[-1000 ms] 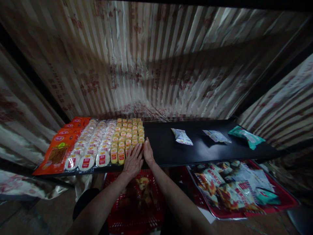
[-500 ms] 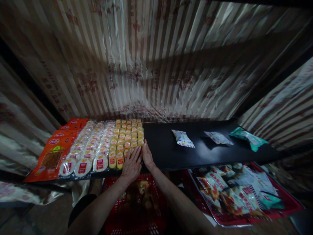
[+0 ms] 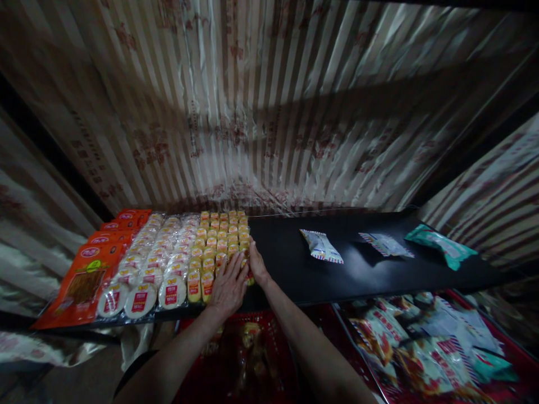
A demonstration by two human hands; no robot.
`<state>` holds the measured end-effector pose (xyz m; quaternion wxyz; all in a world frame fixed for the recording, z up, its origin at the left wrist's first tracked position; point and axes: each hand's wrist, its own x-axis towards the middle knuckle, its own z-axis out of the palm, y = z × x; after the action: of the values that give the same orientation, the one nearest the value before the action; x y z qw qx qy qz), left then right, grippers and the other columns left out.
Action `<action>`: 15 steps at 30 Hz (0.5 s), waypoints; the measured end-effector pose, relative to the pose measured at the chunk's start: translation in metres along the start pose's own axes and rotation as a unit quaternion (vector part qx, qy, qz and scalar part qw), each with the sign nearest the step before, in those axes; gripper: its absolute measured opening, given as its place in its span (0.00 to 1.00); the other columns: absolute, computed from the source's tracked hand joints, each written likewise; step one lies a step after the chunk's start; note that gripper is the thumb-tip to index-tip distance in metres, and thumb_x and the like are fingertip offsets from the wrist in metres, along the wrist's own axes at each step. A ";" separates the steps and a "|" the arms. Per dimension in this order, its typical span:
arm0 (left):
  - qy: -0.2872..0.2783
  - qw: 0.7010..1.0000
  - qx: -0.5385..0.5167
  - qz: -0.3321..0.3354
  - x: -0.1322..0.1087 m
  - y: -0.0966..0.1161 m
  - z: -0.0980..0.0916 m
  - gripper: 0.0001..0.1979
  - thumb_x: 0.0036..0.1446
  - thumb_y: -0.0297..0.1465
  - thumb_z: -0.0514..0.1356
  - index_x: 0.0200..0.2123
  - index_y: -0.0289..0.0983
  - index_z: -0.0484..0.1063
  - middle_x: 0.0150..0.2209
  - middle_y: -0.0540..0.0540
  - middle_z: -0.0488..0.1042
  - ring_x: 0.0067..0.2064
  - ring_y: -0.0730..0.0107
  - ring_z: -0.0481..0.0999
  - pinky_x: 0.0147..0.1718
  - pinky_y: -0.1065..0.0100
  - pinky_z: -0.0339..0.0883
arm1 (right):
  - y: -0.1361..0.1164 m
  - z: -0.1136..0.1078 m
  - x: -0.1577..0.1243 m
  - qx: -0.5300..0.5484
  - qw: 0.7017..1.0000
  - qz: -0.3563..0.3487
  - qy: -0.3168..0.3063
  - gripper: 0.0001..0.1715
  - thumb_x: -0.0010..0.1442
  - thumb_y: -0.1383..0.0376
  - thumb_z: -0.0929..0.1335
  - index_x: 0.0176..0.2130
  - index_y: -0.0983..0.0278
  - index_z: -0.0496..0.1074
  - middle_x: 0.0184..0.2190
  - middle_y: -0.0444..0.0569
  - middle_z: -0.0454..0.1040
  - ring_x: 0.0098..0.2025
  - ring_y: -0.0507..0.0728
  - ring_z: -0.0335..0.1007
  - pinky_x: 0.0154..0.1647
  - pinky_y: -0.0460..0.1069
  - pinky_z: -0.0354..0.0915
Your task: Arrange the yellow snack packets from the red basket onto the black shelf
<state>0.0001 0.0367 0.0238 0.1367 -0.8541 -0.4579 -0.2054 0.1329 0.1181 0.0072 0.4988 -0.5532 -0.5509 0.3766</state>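
Observation:
My left hand [image 3: 228, 286] lies flat, fingers stretched, on the near end of the rows of small yellow snack packs [image 3: 219, 235] on the black shelf [image 3: 295, 269]. My right hand [image 3: 256, 264] rests edge-on against the right side of those yellow rows, fingers straight and together. Left of the yellow packs lie rows of round white packs with red labels [image 3: 155, 264], and orange packets [image 3: 90, 269] at the far left.
Three loose packets lie on the shelf's right half: a white one [image 3: 321, 247], another white one [image 3: 385, 244], a teal one [image 3: 440, 246]. Below are a red basket [image 3: 252, 359] and a red tray of mixed snack packs [image 3: 425, 342]. A striped curtain hangs behind.
Both hands stay pressed at the yellow packs. The right hand has slid slightly farther along the row's right side. The view has shifted a little.

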 end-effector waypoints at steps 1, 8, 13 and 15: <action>-0.001 1.000 -0.001 0.000 0.000 0.000 0.001 0.25 0.63 0.36 0.50 0.61 0.35 0.62 0.68 0.38 0.54 0.69 0.55 0.48 0.65 0.48 0.46 | 0.000 0.001 -0.001 0.006 1.000 0.009 -0.007 0.46 0.62 0.37 0.49 0.63 0.60 0.61 0.57 0.49 0.71 0.61 0.58 0.65 0.62 0.55 0.59; 0.002 1.000 -0.001 -0.004 0.000 0.002 0.001 0.25 0.62 0.36 0.51 0.61 0.35 0.62 0.68 0.38 0.53 0.70 0.55 0.47 0.66 0.49 0.45 | 0.006 0.000 -0.001 0.037 0.999 0.030 -0.009 0.40 0.63 0.39 0.52 0.64 0.55 0.60 0.58 0.46 0.71 0.64 0.58 0.61 0.63 0.57 0.57; 0.021 1.000 -0.007 0.002 0.006 0.003 -0.004 0.29 0.62 0.40 0.52 0.65 0.39 0.57 0.68 0.40 0.53 0.70 0.56 0.47 0.66 0.50 0.42 | 0.003 -0.006 0.015 0.075 0.996 0.057 0.003 0.43 0.63 0.40 0.51 0.66 0.61 0.56 0.66 0.48 0.57 0.68 0.57 0.50 0.68 0.56 0.50; 0.024 1.000 -0.007 -0.002 0.013 0.003 -0.008 0.30 0.62 0.41 0.53 0.65 0.40 0.56 0.68 0.41 0.53 0.70 0.56 0.48 0.66 0.50 0.41 | -0.001 -0.008 0.025 0.105 0.991 0.076 0.005 0.45 0.63 0.39 0.51 0.66 0.63 0.55 0.68 0.48 0.51 0.70 0.56 0.45 0.69 0.55 0.45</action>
<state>0.0071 0.0414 0.0373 0.1411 -0.8489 -0.4548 -0.2293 0.1433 0.1414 0.0133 0.5268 -0.5397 -0.4619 0.4668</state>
